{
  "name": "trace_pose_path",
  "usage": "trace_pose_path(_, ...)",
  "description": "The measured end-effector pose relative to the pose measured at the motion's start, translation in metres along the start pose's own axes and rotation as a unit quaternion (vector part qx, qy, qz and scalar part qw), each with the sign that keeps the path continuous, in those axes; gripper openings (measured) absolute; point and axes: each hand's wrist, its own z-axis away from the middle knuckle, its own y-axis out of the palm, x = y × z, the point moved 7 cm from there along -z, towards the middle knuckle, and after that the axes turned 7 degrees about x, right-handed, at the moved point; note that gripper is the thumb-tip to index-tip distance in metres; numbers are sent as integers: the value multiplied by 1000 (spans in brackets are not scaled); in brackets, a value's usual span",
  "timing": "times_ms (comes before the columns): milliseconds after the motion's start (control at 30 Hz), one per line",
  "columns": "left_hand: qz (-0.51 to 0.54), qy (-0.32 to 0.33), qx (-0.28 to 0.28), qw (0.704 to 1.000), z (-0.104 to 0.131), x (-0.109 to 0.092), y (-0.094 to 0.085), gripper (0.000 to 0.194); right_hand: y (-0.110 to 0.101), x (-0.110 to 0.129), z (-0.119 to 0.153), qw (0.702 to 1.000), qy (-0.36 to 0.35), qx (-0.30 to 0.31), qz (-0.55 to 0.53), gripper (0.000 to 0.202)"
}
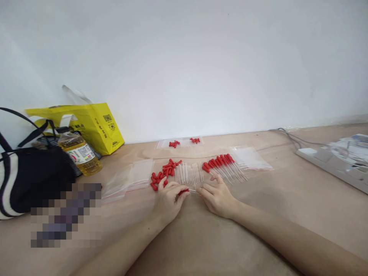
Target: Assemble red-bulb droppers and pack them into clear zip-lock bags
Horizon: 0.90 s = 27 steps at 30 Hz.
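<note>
Pinched in my left hand is a red rubber bulb, lying on its side. My right hand is closed on a thin clear glass dropper tube, whose end meets the bulb or sits just at its mouth; I cannot tell which. Beyond my left hand lies a pile of loose red bulbs. Between the hands and farther back, bare clear tubes lie side by side. To their right is a row of droppers with red bulbs on their ends.
Clear zip bags lie left of the bulbs, another bag right. A bag with red bulbs rests near the wall. At left are an oil bottle, yellow bag and black bag; a power strip is right.
</note>
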Motion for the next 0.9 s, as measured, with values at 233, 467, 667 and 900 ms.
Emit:
trace_pose_path(233,3,17,5,1000,1,-3,0,11,-1,0,-1,1000,-13,5,-9,20)
trace_pose_path(467,-15,57,21,998,-1,-17,-1,14,-2,4,-2,998,-53,11,41,26)
trace_pose_path(667,-17,63,-4,998,-2,-20,-4,12,0,4,-4,999,-18,10,39,30)
trace_pose_path(900,-25,78,0,997,-2,-24,-4,15,1,8,-8,999,-31,22,30,35)
